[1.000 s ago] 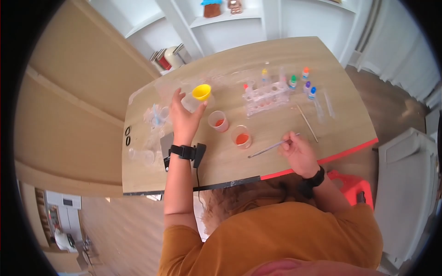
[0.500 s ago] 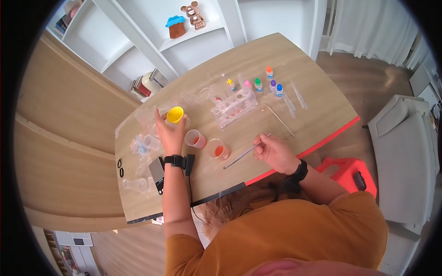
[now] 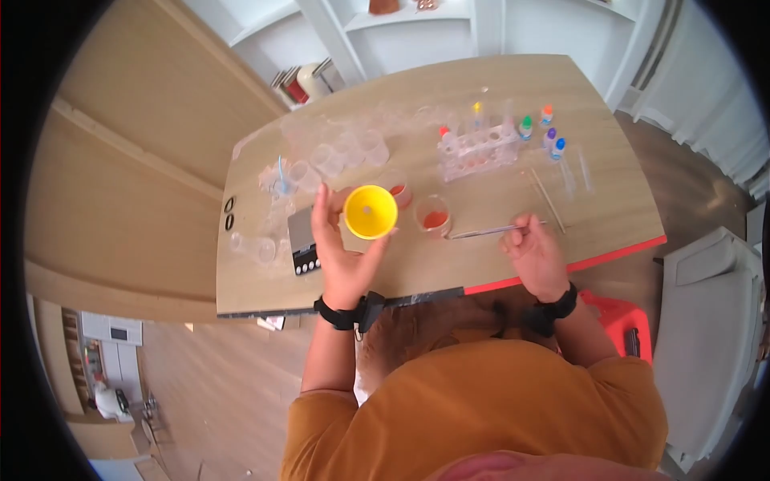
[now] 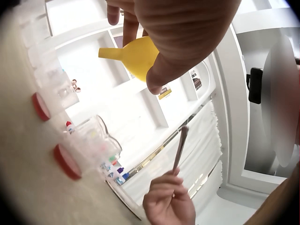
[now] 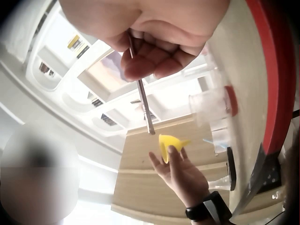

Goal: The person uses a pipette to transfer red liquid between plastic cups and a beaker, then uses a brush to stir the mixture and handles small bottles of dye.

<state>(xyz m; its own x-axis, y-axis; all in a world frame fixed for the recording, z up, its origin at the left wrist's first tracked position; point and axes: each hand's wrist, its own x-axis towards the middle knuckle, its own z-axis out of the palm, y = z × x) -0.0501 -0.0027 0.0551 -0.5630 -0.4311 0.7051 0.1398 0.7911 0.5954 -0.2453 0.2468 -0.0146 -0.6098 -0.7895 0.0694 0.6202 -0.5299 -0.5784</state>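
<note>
A yellow funnel (image 3: pixel 370 212) is held up between the thumb and fingers of my left hand (image 3: pixel 346 256), its wide mouth facing the head camera. In the left wrist view the funnel (image 4: pixel 139 57) shows its narrow spout pointing away from the hand. My right hand (image 3: pixel 536 256) pinches a thin metallic rod (image 3: pixel 485 232), whose far end is near a clear cup of red liquid (image 3: pixel 434 215). Another cup with red liquid (image 3: pixel 399 191) stands behind the funnel, partly covered by it. The right wrist view shows the rod (image 5: pixel 144 104) slanting down from the curled fingers.
A clear rack (image 3: pixel 480 152) with tubes stands at the back, beside small bottles with coloured caps (image 3: pixel 559 149). Another rod (image 3: pixel 548 200) and clear tubes lie on the right. On the left are a scale (image 3: pixel 302 240), several clear cups (image 3: pixel 327 159) and two black rings (image 3: pixel 229 213).
The left hand has brought the yellow funnel from the clear cups at the back toward the person and tilted its mouth up to view. The right hand still holds the rod.
</note>
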